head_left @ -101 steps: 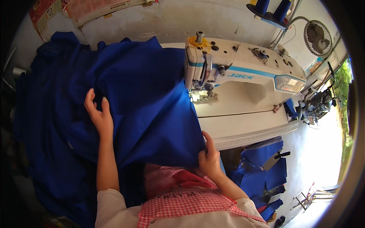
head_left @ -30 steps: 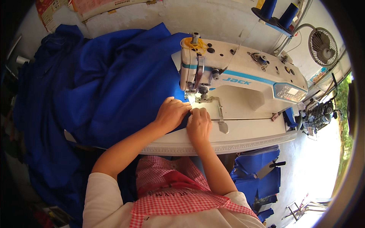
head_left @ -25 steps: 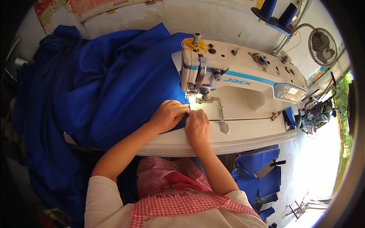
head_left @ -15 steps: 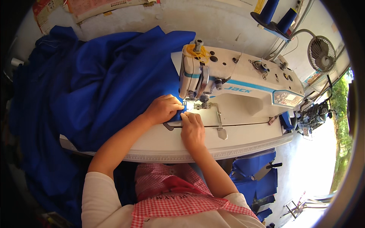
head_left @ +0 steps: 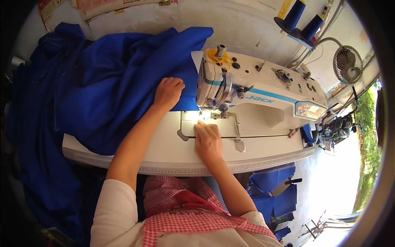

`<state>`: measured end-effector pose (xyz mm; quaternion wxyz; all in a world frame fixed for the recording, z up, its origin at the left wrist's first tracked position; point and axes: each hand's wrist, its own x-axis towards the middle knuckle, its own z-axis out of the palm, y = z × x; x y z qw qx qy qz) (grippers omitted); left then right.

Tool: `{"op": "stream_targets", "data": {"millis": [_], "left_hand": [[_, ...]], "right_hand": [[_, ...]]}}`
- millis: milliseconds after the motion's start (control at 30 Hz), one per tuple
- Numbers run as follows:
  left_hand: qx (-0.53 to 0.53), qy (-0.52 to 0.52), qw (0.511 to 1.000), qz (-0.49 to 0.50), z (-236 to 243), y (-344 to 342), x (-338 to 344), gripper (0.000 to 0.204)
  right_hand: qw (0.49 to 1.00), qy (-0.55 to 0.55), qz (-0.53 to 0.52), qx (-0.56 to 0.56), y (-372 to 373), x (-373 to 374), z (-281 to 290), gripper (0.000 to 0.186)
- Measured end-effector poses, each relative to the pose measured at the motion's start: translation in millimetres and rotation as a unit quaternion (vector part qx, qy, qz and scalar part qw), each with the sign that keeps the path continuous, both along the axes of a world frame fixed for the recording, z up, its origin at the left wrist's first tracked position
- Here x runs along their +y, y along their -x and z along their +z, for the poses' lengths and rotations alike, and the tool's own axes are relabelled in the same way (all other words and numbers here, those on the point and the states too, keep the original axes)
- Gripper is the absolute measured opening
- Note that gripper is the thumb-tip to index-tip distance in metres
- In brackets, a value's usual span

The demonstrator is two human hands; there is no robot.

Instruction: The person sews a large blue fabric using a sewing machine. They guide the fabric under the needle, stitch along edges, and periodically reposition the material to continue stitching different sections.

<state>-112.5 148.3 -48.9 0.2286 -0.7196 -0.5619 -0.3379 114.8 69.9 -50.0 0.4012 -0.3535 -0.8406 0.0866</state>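
Note:
A big piece of blue fabric [head_left: 111, 78] lies bunched over the left of the sewing table and hangs off its left side. My left hand [head_left: 168, 94] is closed on this fabric, left of the machine head, fingers curled in. The white sewing machine [head_left: 263, 84] has a lit needle area [head_left: 204, 115], with the fabric's near edge just behind and left of it. Just in front of the needle is my right hand [head_left: 208, 140], thumb and fingers pressed together over the bare plate. Whatever they pinch, if anything, is too small to make out.
Two dark blue thread cones [head_left: 295, 16] stand on a holder at the upper right, near a small fan [head_left: 347, 65]. A metal lever [head_left: 240, 145] lies right of my right hand. Blue cut pieces [head_left: 273, 193] hang below the table's right front edge [head_left: 197, 168].
My left hand has moved away from the needle, back and to the left, and the fabric edge has shifted back with it. My right hand stays in nearly the same place.

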Motion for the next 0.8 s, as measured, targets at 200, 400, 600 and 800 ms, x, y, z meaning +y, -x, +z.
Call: {"op": "stream_targets", "data": {"millis": [200,400,600,800], "left_hand": [[-0.111,0.129,0.964,0.202,-8.6,13.9,-89.4,0.039],[-0.173,0.418,0.861,-0.232,95.4,-26.0,-219.8,0.034],[0.059,-0.121,0.853,0.504,104.4,228.9,-215.4,0.04],[-0.311,0.209,0.69,0.619,4.9,298.8,-223.1,0.086]], "right_hand": [[0.995,0.072,0.067,-0.012,-8.1,-12.2,13.9,0.039],[0.986,0.0,0.145,-0.084,7.0,-9.9,15.4,0.036],[0.984,0.02,0.162,-0.071,11.8,-10.6,15.3,0.032],[0.987,0.074,0.138,-0.032,-7.3,5.6,7.5,0.028]]}}
